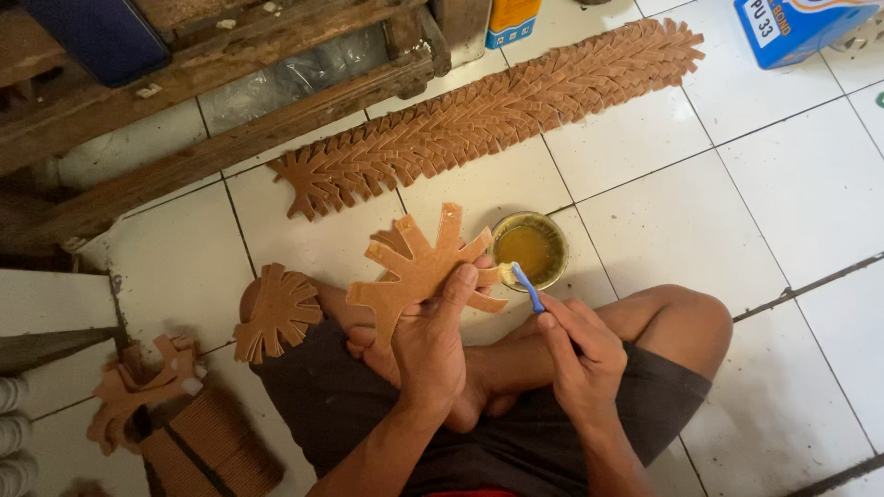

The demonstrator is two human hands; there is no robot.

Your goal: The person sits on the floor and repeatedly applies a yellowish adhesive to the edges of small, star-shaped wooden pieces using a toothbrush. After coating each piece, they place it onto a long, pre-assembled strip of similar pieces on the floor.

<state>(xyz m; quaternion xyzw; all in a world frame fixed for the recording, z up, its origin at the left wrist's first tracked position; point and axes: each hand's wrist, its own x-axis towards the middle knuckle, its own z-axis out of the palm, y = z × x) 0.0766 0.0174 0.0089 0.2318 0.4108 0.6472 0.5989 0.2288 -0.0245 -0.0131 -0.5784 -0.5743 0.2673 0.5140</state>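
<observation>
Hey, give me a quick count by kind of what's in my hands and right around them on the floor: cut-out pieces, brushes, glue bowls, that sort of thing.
Brown branched cut-out in the left hand: 1
Blue brush in the right hand: 1
Round bowl of amber liquid: 1
Fanned stack of cut-outs on the knee: 1
Long overlapped row of cut-outs on the tiles: 1
Total: 5

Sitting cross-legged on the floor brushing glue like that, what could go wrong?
The open glue bowl sits on the tiles right beside the knee, so a nudge might tip it. The right hand works the blue brush close to the left hand holding the brown cutout, so glue may smear onto fingers or drip onto the shorts.
</observation>
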